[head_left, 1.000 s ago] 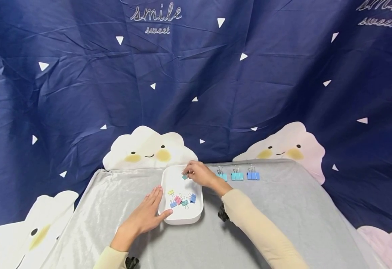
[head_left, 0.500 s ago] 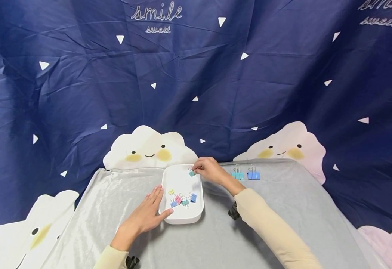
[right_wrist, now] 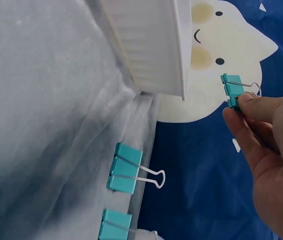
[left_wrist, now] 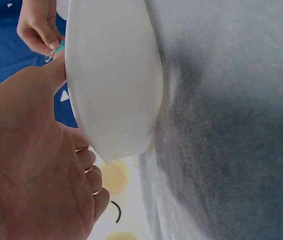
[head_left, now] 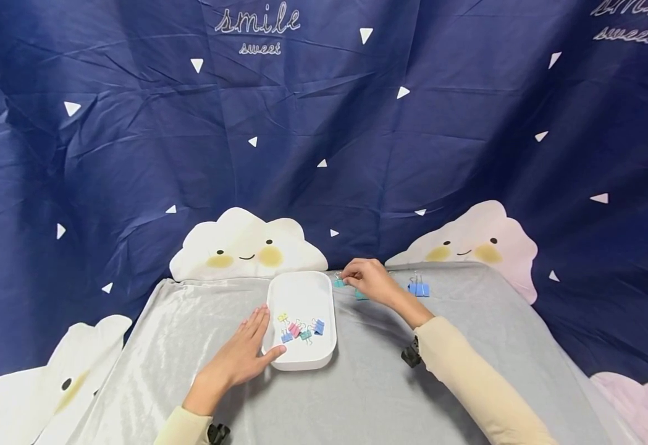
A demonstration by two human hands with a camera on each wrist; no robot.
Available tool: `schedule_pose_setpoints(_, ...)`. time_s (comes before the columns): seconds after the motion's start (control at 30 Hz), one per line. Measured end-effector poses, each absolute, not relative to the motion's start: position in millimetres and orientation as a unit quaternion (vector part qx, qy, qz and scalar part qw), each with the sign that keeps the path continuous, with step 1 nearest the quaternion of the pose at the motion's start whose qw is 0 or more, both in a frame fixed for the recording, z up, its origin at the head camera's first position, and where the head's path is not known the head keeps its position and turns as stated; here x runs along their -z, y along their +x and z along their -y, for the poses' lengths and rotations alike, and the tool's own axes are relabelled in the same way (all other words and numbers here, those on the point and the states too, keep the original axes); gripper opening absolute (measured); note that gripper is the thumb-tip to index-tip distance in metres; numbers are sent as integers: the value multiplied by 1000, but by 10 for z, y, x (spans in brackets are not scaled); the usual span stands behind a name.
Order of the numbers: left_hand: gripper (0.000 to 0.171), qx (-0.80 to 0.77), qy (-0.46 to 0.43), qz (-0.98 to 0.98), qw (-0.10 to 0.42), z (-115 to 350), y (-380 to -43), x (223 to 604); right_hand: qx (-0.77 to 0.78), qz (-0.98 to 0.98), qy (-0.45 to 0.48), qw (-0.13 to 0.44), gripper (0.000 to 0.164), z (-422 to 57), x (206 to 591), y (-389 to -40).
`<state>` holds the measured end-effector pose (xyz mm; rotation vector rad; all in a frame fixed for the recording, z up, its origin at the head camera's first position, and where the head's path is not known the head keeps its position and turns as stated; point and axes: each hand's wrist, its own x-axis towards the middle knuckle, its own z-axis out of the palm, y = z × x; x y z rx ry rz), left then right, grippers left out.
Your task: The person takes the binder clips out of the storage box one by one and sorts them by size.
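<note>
My right hand [head_left: 372, 281] pinches a small teal binder clip [right_wrist: 234, 90] between thumb and fingers, held up just right of the white tray's far corner. My left hand [head_left: 237, 353] rests along the left side of the white tray [head_left: 301, 293], fingers straight and thumb over its near rim. Inside the tray's near half lie small binder clips: a yellow one [head_left: 283, 317], a pink one [head_left: 294, 330], a green one [head_left: 306, 335] and two blue ones, one of them a blue clip [head_left: 319, 327] at the right.
Larger binder clips stand in a row along the table's far edge: a teal clip [right_wrist: 125, 168], another teal clip [right_wrist: 114, 225], and a blue clip [head_left: 419, 290]. My right hand partly hides the row in the head view. Grey cloth [head_left: 390, 383] covers the table; a blue curtain [head_left: 324, 123] hangs behind.
My right hand has lifted the teal binder clip out from over the tray's far end and carried it right, past the rim. The left hand and tray have stayed put.
</note>
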<state>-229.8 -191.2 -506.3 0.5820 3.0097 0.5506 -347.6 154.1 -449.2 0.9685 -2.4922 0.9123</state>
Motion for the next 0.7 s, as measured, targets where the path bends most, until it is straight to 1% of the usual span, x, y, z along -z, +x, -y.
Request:
schedule_pose_setpoints(0.23,98,-176,189,-966,15,1922,-2305,5057,-316,879,324,153,7,-1736,4594,-3437)
schedule_pose_setpoints(0.5,98,-175,188,-966,15,1916,-2301,5045,-338,886,289,132,6,-1927,4711,-3348)
schedule_pose_setpoints(0.7,97,-175,189,-966,15,1917,-2304,5045,-335,891,276,133,7,-2046,4834,-3306)
